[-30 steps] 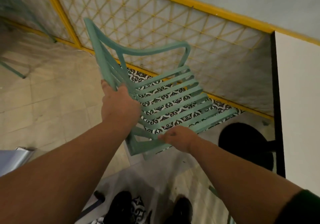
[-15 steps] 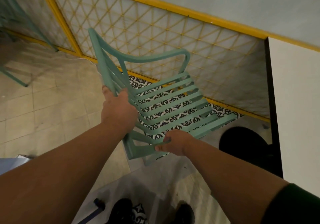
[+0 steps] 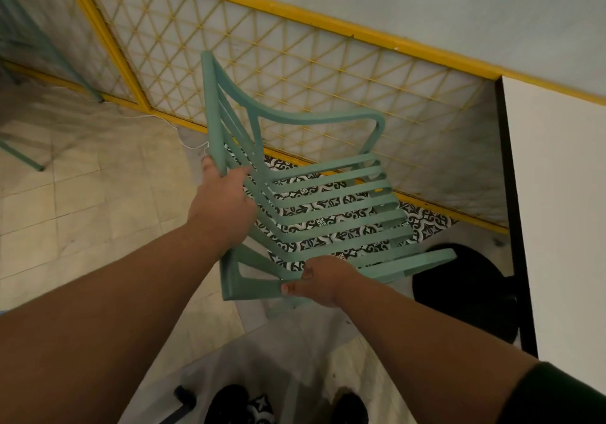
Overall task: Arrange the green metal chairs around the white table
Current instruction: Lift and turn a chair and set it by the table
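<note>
1. I have one green chair point(image 3: 314, 118) in hand, in the middle of the frame. It is tilted, with its back toward the upper left and its seat front toward the right.
2. My left hand point(image 3: 223, 207) is clamped on the near upright of the slatted back, low down where it meets the seat, with the fingers wrapped round the rail.
3. My right hand point(image 3: 323, 281) holds the near armrest at lower centre. The thumb lies along the bar and the fingers curl beneath it, so that hand is closed on the chair as well.
4. The white table point(image 3: 557, 194) fills the right edge of the frame, and its round black base point(image 3: 459, 295) sits just beyond the chair's front edge. The chair is close to the table but not yet squared to it or tucked in.
5. I judge the step to be carrying or swinging this chair into its place at the table's left side. I cannot tell whether the legs are off the floor, since they are mostly hidden under the seat.
6. Next I would level the chair, turn the seat front toward the table edge and set all the legs down. The legs need to stay off the black base, and the far armrest off the yellow lattice fence point(image 3: 295, 73) behind.
7. A second green chair point(image 3: 19, 151) shows only in part at the far left, well apart from the table, and looks still to be fetched.
</note>
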A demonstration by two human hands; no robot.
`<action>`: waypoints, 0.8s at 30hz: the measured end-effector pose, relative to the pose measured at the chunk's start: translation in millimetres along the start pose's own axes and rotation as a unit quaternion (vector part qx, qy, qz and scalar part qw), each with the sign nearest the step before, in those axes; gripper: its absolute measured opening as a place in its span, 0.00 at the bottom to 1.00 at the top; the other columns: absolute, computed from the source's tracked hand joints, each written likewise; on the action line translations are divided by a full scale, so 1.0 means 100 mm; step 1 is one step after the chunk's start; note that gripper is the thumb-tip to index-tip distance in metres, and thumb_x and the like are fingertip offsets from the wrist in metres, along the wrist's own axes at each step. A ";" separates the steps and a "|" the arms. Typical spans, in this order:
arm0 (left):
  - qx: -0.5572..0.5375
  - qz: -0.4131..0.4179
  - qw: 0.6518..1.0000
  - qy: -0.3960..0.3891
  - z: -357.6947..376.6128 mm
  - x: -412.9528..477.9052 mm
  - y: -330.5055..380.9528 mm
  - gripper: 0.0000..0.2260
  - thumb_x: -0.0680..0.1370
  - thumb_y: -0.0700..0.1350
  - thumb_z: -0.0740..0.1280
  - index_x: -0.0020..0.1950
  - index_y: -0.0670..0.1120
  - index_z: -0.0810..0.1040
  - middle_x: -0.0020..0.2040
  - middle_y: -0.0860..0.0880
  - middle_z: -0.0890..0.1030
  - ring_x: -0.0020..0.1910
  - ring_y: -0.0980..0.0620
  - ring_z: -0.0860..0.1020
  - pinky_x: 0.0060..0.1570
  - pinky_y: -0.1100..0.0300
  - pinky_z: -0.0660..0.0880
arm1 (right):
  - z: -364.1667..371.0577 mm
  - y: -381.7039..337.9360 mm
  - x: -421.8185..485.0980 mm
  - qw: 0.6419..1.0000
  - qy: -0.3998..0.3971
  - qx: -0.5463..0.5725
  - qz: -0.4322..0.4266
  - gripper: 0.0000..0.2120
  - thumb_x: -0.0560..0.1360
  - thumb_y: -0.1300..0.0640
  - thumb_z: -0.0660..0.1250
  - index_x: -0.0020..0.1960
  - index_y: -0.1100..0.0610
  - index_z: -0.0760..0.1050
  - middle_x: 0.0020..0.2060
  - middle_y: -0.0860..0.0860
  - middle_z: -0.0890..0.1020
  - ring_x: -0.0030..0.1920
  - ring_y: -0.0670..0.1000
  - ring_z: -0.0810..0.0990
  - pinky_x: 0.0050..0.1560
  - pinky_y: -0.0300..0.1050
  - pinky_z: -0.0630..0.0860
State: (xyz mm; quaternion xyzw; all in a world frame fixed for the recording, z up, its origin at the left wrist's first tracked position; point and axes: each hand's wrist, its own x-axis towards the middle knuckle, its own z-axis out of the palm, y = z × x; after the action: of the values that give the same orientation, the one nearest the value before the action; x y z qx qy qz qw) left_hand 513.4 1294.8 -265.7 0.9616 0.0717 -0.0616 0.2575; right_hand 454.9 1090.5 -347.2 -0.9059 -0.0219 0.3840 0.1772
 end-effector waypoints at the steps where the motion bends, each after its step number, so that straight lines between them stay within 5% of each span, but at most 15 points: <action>1: 0.000 0.006 1.000 -0.002 -0.01 0.03 -0.01 0.26 0.78 0.40 0.64 0.76 0.52 0.69 0.79 0.42 0.51 0.53 0.41 0.76 0.63 0.46 0.76 | 0.00 -0.02 0.01 1.000 -0.002 -0.004 0.000 0.31 0.70 0.25 0.67 0.51 0.53 0.78 0.46 0.50 0.80 0.49 0.52 0.78 0.49 0.48 0.73; 4: 0.001 0.020 1.000 -0.009 -0.04 0.13 -0.04 0.25 0.78 0.41 0.64 0.75 0.52 0.71 0.79 0.42 0.51 0.56 0.39 0.77 0.65 0.45 0.75 | -0.01 -0.07 0.05 1.000 -0.002 -0.001 0.002 0.28 0.71 0.25 0.67 0.41 0.51 0.73 0.39 0.48 0.77 0.41 0.49 0.75 0.44 0.47 0.70; 9: 0.009 0.042 0.999 -0.015 -0.09 0.28 -0.08 0.24 0.78 0.40 0.62 0.74 0.51 0.73 0.76 0.44 0.55 0.51 0.42 0.75 0.62 0.46 0.76 | -0.01 -0.17 0.11 1.000 -0.006 0.010 -0.016 0.29 0.73 0.25 0.65 0.47 0.53 0.74 0.41 0.50 0.76 0.47 0.53 0.76 0.46 0.47 0.70; 13: 0.018 0.054 0.998 -0.019 -0.13 0.39 -0.10 0.24 0.78 0.39 0.62 0.74 0.51 0.73 0.75 0.44 0.55 0.50 0.42 0.76 0.62 0.46 0.77 | -0.01 -0.21 0.17 0.998 0.001 0.055 -0.020 0.24 0.73 0.27 0.67 0.39 0.47 0.68 0.37 0.47 0.74 0.40 0.48 0.74 0.35 0.42 0.65; 24: 0.048 0.078 0.996 -0.023 -0.25 0.73 -0.19 0.22 0.78 0.40 0.64 0.73 0.49 0.74 0.77 0.44 0.55 0.55 0.42 0.74 0.66 0.47 0.74 | 0.05 -0.42 0.42 0.995 0.037 0.091 -0.009 0.34 0.69 0.23 0.65 0.51 0.53 0.73 0.44 0.51 0.78 0.47 0.54 0.80 0.35 0.45 0.68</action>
State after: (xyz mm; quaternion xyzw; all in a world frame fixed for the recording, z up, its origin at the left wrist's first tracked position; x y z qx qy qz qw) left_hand 584.1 1331.4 -264.8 0.9740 -0.0126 -0.0667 0.2162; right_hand 485.6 1139.1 -365.1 -0.8993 0.0114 0.3492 0.2631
